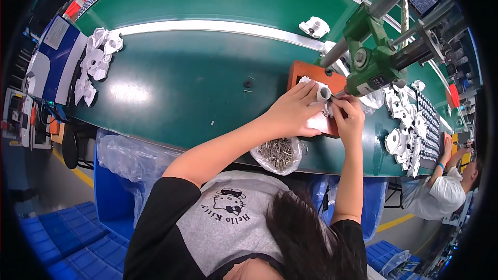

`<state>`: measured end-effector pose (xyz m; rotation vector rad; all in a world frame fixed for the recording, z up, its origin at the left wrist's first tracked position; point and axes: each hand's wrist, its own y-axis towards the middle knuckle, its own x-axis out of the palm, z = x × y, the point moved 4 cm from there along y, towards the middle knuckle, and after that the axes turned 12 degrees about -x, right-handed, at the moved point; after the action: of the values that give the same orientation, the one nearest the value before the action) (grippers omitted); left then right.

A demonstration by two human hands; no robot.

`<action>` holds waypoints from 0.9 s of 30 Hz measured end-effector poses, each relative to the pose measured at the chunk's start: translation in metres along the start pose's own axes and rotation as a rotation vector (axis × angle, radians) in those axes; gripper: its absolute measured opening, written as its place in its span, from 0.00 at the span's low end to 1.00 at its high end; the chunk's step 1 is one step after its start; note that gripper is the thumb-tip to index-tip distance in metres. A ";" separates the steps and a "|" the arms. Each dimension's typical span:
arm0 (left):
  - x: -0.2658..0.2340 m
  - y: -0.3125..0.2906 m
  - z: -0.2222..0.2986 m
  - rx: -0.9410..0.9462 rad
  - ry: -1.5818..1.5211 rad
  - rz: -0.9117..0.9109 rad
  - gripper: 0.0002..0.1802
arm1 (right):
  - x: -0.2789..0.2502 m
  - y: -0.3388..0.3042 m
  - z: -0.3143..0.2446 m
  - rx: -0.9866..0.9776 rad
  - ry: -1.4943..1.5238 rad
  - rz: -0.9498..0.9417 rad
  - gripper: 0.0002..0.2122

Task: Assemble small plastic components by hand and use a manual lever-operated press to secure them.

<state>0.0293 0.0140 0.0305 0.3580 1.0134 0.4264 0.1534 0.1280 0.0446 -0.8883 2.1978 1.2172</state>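
A white moulded plastic part (323, 94) with a round collar sits on the orange base (296, 74) of a green bench press (365, 67). My left hand (294, 110) is closed on the part's left side, its fingers over the top and the thumb lower down. On the other side of the collar, my right hand (350, 115) pinches with thumb and fingertips at something small and dark; I cannot make out its kind. The press's head stands just above and right of my right fingertips. A plastic-lined bowl of small metal pins (279, 154) lies below my left wrist.
White plastic parts are piled at the left (96, 62) and right (399, 135), with another part (314, 27) at the back. A dark studded tray (429, 124) lies far right, near a co-worker (441, 186). Small loose bits (248, 84) lie mid-table. A blue-white machine (54, 59) stands left.
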 end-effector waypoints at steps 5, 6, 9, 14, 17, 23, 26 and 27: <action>-0.002 0.000 0.001 0.038 -0.024 0.045 0.32 | 0.000 0.001 -0.024 -0.141 -0.216 -0.160 0.07; 0.000 -0.001 -0.001 0.025 -0.017 0.051 0.29 | 0.000 0.000 -0.030 -0.208 -0.319 -0.189 0.09; 0.004 -0.001 -0.008 -0.003 -0.011 0.084 0.21 | 0.005 -0.009 -0.041 -0.236 -0.463 -0.320 0.15; -0.002 0.004 -0.003 0.047 -0.043 0.094 0.14 | 0.003 -0.025 -0.042 -0.089 -0.275 -0.173 0.17; 0.000 0.001 -0.004 0.026 -0.028 0.074 0.15 | 0.001 -0.036 -0.058 -0.169 -0.288 0.019 0.14; 0.002 0.001 -0.004 0.014 0.005 0.061 0.16 | 0.030 -0.054 -0.109 -0.297 -0.032 -0.234 0.07; 0.002 0.001 -0.003 0.004 -0.015 0.048 0.16 | 0.048 -0.059 -0.109 -0.338 -0.043 -0.351 0.07; 0.002 0.001 -0.003 -0.002 -0.027 0.049 0.16 | 0.047 -0.059 -0.110 -0.340 -0.044 -0.350 0.07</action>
<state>0.0272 0.0162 0.0280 0.3865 0.9793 0.4658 0.1544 -0.0051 0.0348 -1.3028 1.7306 1.4332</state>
